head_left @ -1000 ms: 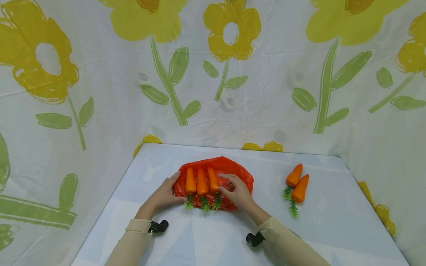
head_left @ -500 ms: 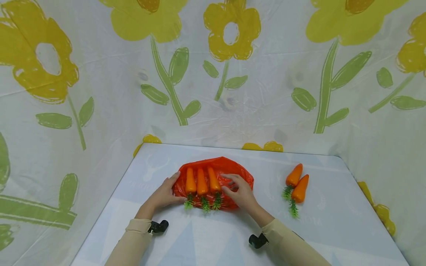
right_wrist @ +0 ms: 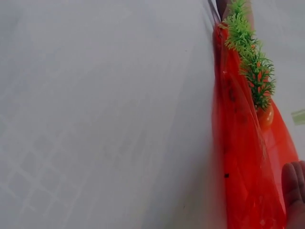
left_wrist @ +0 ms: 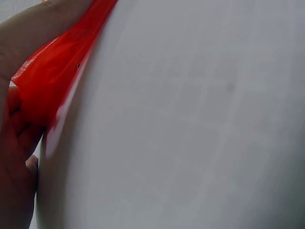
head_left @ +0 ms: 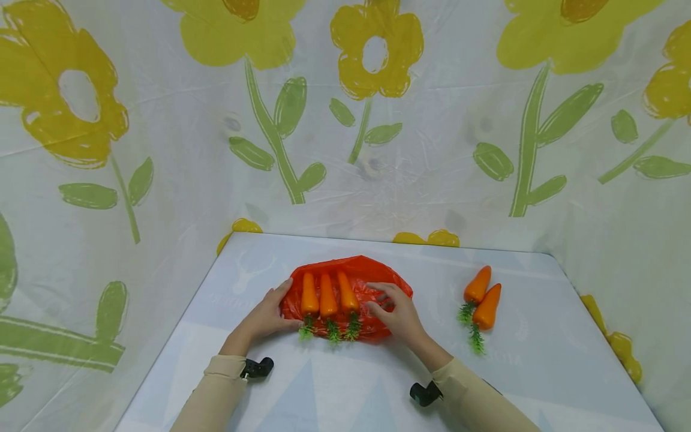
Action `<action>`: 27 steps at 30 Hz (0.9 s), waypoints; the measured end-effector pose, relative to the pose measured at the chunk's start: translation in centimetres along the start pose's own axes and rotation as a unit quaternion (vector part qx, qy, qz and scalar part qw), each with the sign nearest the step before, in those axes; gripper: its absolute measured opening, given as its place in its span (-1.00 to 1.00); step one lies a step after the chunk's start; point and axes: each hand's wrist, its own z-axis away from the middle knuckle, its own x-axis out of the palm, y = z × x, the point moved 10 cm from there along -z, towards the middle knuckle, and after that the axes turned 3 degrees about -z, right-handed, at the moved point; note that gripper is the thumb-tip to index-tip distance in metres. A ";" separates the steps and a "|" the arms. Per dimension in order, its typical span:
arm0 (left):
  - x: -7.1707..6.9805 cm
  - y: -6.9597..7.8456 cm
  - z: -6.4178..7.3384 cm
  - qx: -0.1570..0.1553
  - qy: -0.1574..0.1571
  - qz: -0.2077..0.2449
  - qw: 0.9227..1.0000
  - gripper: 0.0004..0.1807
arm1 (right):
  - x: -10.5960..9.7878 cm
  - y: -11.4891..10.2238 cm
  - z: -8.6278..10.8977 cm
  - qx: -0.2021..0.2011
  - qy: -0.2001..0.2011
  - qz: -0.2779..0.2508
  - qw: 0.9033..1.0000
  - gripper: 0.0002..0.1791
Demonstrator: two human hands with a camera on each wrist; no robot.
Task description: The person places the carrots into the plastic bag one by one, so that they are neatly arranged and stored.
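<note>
Crinkled, glossy thin-plastic bag point(head_left: 375, 273), smooth, shiny carrots point(head_left: 327, 297), matt cloth sleeves point(head_left: 486, 396), smooth tabletop point(head_left: 540, 312)

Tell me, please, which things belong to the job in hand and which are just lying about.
Job: left hand, right hand, red bag, three carrots between the hands; probably the two carrots lying apart.
Surroundings: table, flower-patterned backdrop.

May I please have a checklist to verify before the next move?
Left hand at left edge of the red bag: ok.
Three carrots side by side at the bag: ok.
Leftmost greens inside the bag: not ok, they poke past its near edge.
Two other carrots at the bag: not ok, lying on the table to the right.
Right hand free of carrots: ok.
Right hand clear of the bag: cannot tell.
</note>
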 end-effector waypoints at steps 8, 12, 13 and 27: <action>0.0 -0.1 0.0 -0.001 0.001 0.001 1.000 0.30 | -0.8 -0.2 0.4 -0.034 0.015 -0.008 0.999 -0.54; 0.0 -0.2 0.1 0.001 -0.001 -0.002 1.000 0.29 | -1.0 -0.3 0.6 -0.028 0.014 0.000 0.999 -0.55; 0.0 -0.2 0.0 0.000 -0.001 -0.001 1.000 0.29 | -1.0 -0.3 0.6 -0.027 0.013 0.001 1.000 -0.55; 0.1 -0.1 -0.1 0.000 -0.003 0.001 1.000 0.29 | -2.1 0.1 1.1 -0.024 0.018 0.014 0.999 -0.57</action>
